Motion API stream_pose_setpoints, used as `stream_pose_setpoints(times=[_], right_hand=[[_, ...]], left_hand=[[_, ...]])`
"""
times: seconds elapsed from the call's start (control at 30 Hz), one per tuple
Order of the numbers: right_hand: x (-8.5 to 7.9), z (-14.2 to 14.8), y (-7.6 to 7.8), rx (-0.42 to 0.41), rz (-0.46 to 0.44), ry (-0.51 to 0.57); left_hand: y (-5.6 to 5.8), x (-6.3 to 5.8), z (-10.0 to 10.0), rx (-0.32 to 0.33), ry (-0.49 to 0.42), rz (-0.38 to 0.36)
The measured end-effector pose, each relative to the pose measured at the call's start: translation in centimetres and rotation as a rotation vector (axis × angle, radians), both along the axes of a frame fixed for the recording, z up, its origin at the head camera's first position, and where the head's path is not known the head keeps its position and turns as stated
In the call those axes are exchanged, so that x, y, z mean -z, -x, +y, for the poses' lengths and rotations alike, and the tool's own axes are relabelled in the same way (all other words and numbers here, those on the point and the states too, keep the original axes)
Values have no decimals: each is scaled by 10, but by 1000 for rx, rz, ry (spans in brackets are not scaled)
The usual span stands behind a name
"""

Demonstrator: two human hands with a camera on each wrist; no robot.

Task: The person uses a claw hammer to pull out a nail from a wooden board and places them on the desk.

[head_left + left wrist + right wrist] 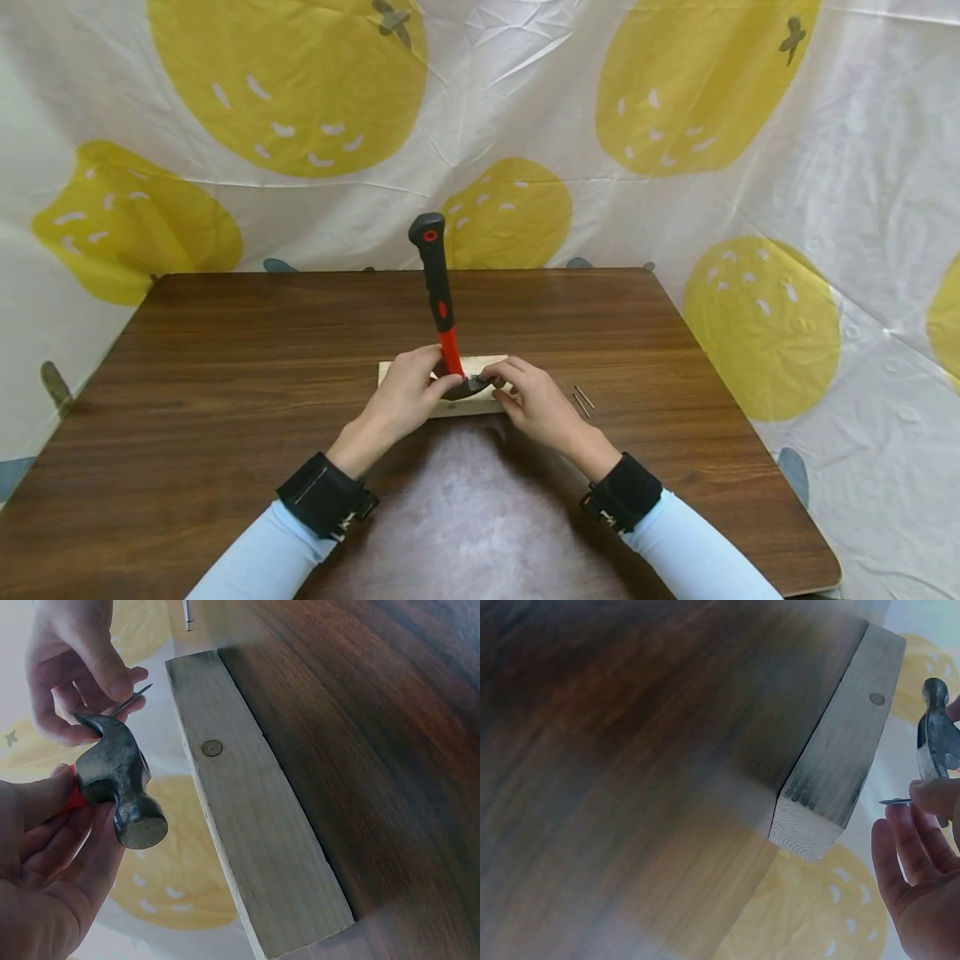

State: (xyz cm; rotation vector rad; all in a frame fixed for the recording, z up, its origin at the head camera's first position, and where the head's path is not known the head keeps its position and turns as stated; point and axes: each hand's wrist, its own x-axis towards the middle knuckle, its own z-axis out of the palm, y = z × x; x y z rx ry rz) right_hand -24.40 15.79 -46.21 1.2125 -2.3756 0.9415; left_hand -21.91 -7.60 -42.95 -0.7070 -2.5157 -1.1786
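Observation:
A claw hammer (437, 279) with a black and red handle stands handle-up above a pale wooden block (480, 407). My left hand (401, 387) grips it low on the red neck, close to the steel head (112, 765). Between the thumb and fingers of my right hand (542, 406) is a thin nail (133, 699), its point sticking out past the fingertips. That nail lies by the claw end of the hammer head, and the right fingers are at the claw too. Whether the nail sits inside the claw slot I cannot tell.
A few loose nails (583, 402) lie on the brown wooden table (262, 375), just right of the block. A round knot (212, 748) marks the block's face. Behind the table hangs a white cloth (480, 100) with yellow fruit prints.

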Motion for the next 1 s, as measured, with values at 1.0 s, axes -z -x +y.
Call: stream_pose_setpoints(times=[1.0], right_hand=[[1,12,-3,92,-10,113]], left_hand=[[1,6,-3,4,30,-3]])
